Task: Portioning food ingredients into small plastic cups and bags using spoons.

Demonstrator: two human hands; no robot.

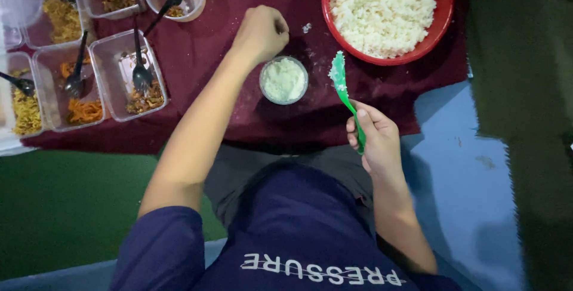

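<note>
Right hand [373, 139] closed around a green rice paddle [344, 91], grains stuck to its blade, blade aimed toward 11 o'clock. Small round cup of rice [284, 79] sits on maroon cloth [203, 58], just beside left hand [261, 31], which is fisted, holding nothing visible. Red bowl of rice [443, 10] at 1 o'clock; 5 side-dish tubs with black spoons [141, 76] at 10 o'clock

A dark red cloth [209, 58] covers the ground at the top. Below it lies a green mat [59, 207], and a blue sheet [465, 177] spreads on the right. The far right is dim, maybe a dark green floor [519, 58].
</note>
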